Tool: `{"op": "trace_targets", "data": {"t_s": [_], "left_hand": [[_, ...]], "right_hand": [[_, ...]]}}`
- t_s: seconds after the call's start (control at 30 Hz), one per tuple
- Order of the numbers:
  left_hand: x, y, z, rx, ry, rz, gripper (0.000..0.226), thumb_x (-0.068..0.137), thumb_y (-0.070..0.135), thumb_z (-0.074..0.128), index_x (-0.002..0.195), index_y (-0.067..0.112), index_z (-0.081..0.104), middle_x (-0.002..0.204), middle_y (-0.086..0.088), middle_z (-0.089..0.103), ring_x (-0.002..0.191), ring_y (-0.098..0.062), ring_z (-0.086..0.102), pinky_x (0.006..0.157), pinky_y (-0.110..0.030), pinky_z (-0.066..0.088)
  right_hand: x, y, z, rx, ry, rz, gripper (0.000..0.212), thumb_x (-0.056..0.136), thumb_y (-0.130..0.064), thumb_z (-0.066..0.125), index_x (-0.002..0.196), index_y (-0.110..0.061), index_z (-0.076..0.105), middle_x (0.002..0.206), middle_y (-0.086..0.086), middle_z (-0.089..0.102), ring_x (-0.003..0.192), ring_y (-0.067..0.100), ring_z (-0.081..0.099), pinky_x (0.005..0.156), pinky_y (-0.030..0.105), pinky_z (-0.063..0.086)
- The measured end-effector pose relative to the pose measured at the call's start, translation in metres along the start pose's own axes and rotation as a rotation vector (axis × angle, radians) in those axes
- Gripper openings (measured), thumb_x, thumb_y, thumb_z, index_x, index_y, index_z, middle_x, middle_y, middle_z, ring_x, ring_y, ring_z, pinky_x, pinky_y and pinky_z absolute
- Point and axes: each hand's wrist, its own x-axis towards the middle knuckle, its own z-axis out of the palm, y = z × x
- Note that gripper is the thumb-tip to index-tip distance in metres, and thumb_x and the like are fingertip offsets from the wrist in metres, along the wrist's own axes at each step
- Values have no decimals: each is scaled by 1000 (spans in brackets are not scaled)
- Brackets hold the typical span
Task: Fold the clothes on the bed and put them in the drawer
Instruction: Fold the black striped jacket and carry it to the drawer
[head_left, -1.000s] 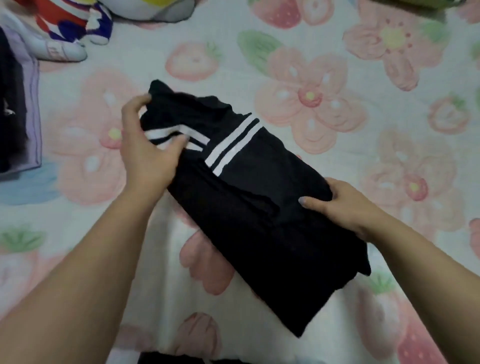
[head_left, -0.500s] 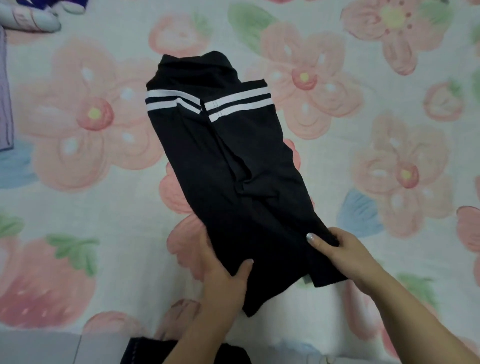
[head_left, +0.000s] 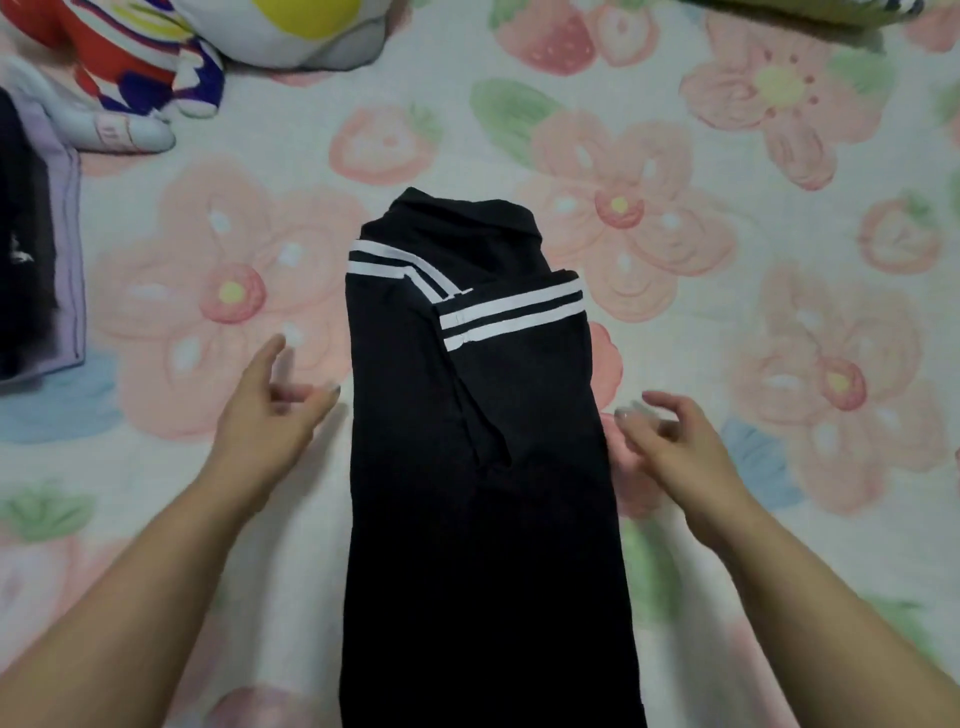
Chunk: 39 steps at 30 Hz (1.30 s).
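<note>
A black shirt (head_left: 483, 467) with white double stripes on its sleeves lies flat on the bed (head_left: 727, 338), folded into a long narrow strip with both sleeves turned in, collar at the far end. My left hand (head_left: 270, 415) hovers just left of the strip, fingers loosely spread, holding nothing. My right hand (head_left: 670, 441) hovers just right of it, fingers relaxed and blurred, also holding nothing. Neither hand touches the shirt.
The bedspread has a pink flower and strawberry print. Stuffed toys (head_left: 156, 57) lie at the far left and top. A pile of dark and lilac clothing (head_left: 41, 260) sits at the left edge. A green item (head_left: 805, 10) shows at the top right.
Both hands gripped the shirt's near end half a second ago. They have let go and moved out to either side. The shirt now lies straight and longer toward me.
</note>
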Motion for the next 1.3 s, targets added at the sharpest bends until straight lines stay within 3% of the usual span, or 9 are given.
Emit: {"op": "trace_targets", "data": {"t_s": [0.13, 0.2, 0.33, 0.47, 0.7, 0.9, 1.0, 1.13, 1.3], "left_hand": [[74, 54, 37, -184, -149, 58, 73, 85, 21, 66, 145, 30, 24, 141, 4, 42, 104, -13, 57, 69, -15, 52], [91, 65, 54, -104, -184, 114, 70, 82, 22, 69, 141, 25, 31, 126, 8, 51, 103, -9, 56, 80, -18, 47], [92, 66, 71, 18, -30, 270, 30, 84, 20, 63, 108, 21, 45, 91, 9, 58, 76, -5, 56, 68, -15, 44], [102, 86, 90, 36, 3, 446, 19, 84, 16, 59, 92, 22, 42, 75, 16, 51, 66, 1, 49, 59, -6, 37], [134, 104, 111, 133, -35, 325, 11, 91, 12, 48, 100, 17, 46, 85, 7, 50, 81, -18, 44, 54, -14, 33], [108, 99, 113, 641, -35, 570, 48, 89, 33, 51, 134, 43, 37, 146, -11, 23, 131, -32, 26, 100, -42, 28], [108, 98, 117, 810, -95, 662, 28, 90, 40, 51, 117, 35, 55, 150, -2, 21, 139, -28, 13, 104, -47, 17], [111, 107, 111, 595, -29, 590, 17, 88, 32, 54, 97, 20, 62, 131, -2, 39, 127, -21, 31, 95, -33, 20], [95, 99, 84, 254, -4, 405, 42, 83, 25, 58, 124, 31, 47, 132, -5, 30, 120, -17, 34, 101, -27, 25]], "right_hand": [[69, -65, 29, 255, -262, -68, 62, 85, -29, 65, 137, -32, 31, 123, -4, 53, 100, 14, 62, 80, 30, 52], [85, -75, 45, 148, -284, -145, 56, 84, -22, 66, 132, -29, 38, 120, -4, 54, 103, 14, 60, 87, 29, 50], [91, -71, 34, -30, 144, -361, 18, 86, -24, 61, 101, -23, 52, 82, -17, 57, 76, 3, 57, 70, 13, 46], [99, -64, -7, -22, 519, -343, 17, 87, -26, 54, 103, -21, 49, 76, -20, 52, 67, -3, 51, 53, 3, 35], [128, -75, 1, -168, 610, -233, 25, 90, -32, 48, 111, -19, 44, 98, -2, 57, 87, 22, 52, 69, 25, 33], [108, -72, 20, -288, 598, -163, 54, 85, -45, 49, 134, -35, 30, 134, 8, 30, 122, 31, 35, 96, 41, 29], [90, -65, 46, -493, 482, -380, 53, 86, -51, 44, 137, -41, 33, 152, 13, 10, 141, 30, 9, 112, 44, 10], [101, -63, 45, -665, 237, -60, 49, 95, -47, 30, 141, -51, 14, 156, 10, -16, 143, 33, -12, 115, 49, -2], [93, -104, 53, -449, 576, -310, 36, 86, -33, 50, 120, -22, 51, 139, 7, 32, 130, 28, 27, 100, 39, 26]]}}
